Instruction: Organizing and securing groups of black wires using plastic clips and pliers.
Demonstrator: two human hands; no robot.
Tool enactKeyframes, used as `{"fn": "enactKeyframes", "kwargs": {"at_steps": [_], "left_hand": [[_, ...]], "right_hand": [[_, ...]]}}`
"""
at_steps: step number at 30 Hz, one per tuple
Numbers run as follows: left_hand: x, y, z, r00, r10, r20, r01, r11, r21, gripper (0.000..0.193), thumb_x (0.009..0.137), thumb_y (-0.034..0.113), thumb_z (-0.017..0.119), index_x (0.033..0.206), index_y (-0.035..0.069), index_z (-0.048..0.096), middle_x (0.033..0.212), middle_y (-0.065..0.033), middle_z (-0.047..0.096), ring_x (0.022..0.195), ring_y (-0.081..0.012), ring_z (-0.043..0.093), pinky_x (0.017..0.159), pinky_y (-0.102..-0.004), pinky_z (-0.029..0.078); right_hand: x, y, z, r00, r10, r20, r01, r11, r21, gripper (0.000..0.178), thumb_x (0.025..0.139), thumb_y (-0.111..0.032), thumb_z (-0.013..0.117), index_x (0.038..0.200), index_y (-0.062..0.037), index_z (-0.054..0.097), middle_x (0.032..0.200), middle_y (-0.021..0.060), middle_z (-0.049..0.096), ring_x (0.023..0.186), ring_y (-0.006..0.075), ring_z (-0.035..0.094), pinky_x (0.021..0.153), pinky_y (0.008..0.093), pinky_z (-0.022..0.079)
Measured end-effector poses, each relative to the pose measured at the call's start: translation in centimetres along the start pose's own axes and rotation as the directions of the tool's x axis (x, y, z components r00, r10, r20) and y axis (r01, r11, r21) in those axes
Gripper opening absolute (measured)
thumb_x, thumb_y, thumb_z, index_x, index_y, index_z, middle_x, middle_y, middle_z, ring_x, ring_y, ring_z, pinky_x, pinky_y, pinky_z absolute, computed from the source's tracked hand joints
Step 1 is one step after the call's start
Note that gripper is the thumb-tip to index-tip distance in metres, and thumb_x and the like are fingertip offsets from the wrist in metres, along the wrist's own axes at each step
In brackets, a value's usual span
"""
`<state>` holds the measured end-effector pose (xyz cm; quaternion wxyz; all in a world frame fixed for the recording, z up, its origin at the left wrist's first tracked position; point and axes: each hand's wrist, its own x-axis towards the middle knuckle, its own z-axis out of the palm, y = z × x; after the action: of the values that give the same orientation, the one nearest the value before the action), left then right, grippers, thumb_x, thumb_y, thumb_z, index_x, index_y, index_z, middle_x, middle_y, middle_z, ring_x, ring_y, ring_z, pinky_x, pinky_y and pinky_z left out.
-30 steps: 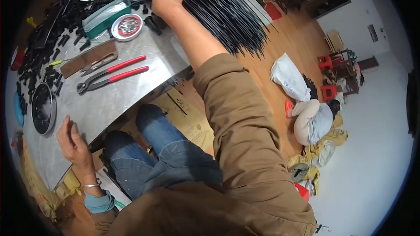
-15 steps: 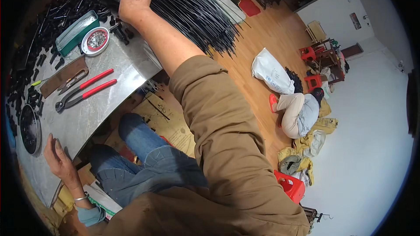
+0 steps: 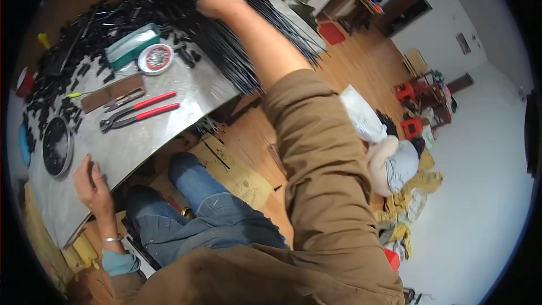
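Note:
My right hand (image 3: 220, 1) is closed at the far side of the table, over a large bundle of thin black rods or cables (image 3: 226, 51). What its fingers hold is hidden beneath it. My left hand (image 3: 93, 185) rests at the near edge of the metal table (image 3: 169, 127), fingers stretched out and nothing in them. Red-handled pincers (image 3: 138, 113) lie between the two hands. Beside them are small snips (image 3: 125, 99) and a flat brown block (image 3: 113, 92).
Many short black parts (image 3: 84, 39) cover the table's far left. A green box (image 3: 133, 46), a white bowl of small metal pieces (image 3: 155, 59) and a round dark dish (image 3: 57, 147) stand there. Rightward, a person (image 3: 395, 164) crouches on the floor by a white sack (image 3: 362, 116).
The view has shifted, so the table appears farther right. My right hand has moved rightward over the bundle, and some rod ends now lie closer to me. My left hand stays by the edge.

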<state>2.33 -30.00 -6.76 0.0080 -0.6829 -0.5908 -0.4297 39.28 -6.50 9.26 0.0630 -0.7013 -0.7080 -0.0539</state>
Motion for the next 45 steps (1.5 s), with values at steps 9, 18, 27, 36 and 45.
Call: {"fn": "enactKeyframes", "kwargs": {"at_steps": [9,18,27,36,45], "left_hand": [[1.2,1.7,-0.3,0.992,0.060,-0.111,-0.076,0.986,-0.148,0.013,0.082,0.003,0.058,0.094,0.000,0.063,0.086,-0.0140,0.061,0.082,-0.0296,0.057,0.073,-0.0368,0.046],[6.8,10.2,-4.7,0.875,0.012,0.484,0.461,0.281,-0.842,0.046,0.098,0.039,0.044,0.108,-0.002,0.062,0.092,-0.0101,0.066,0.078,-0.0176,0.065,0.076,-0.0309,0.053],[9.0,14.7,-4.9,0.896,-0.149,0.417,0.416,-0.043,-0.909,0.034,0.093,0.034,0.056,0.096,0.001,0.057,0.079,-0.0067,0.061,0.065,-0.0139,0.061,0.055,-0.0266,0.053],[12.6,14.3,-7.6,0.904,-0.178,0.388,0.410,0.109,-0.905,0.041,0.094,0.040,0.053,0.098,0.000,0.054,0.072,-0.0084,0.061,0.060,-0.0144,0.060,0.056,-0.0264,0.050],[19.0,13.4,-10.6,0.983,-0.149,0.112,0.136,0.167,-0.976,0.035,0.092,0.039,0.057,0.097,0.005,0.058,0.077,-0.0057,0.062,0.060,-0.0133,0.060,0.054,-0.0256,0.049]], "right_hand": [[0.1,3.8,-6.8,0.999,0.019,-0.043,-0.002,0.926,0.377,0.022,0.088,-0.020,0.054,0.093,0.0012,0.058,0.058,0.0089,0.057,0.049,0.0197,0.059,0.046,0.0336,0.049],[-12.2,-9.1,-10.2,0.974,-0.219,0.054,0.021,0.326,0.945,0.020,0.091,-0.021,0.055,0.082,-0.0063,0.046,0.065,0.0024,0.051,0.044,0.0106,0.049,0.038,0.0255,0.041],[-23.6,-16.0,-4.7,0.869,-0.493,0.048,0.060,0.201,0.978,0.011,0.091,-0.010,0.055,0.093,-0.0023,0.047,0.058,0.0032,0.052,0.042,0.0114,0.050,0.039,0.0243,0.040],[-25.4,-18.7,-3.4,0.912,-0.409,-0.016,0.015,-0.005,1.000,0.019,0.097,-0.021,0.050,0.087,-0.0058,0.046,0.056,-0.0010,0.044,0.039,0.0082,0.040,0.034,0.0226,0.031],[-19.8,-24.0,-2.3,0.860,-0.272,-0.432,0.443,-0.022,0.896,0.017,0.094,-0.015,0.055,0.084,-0.0045,0.047,0.061,-0.0034,0.045,0.052,0.0050,0.042,0.044,0.0214,0.034]]}}
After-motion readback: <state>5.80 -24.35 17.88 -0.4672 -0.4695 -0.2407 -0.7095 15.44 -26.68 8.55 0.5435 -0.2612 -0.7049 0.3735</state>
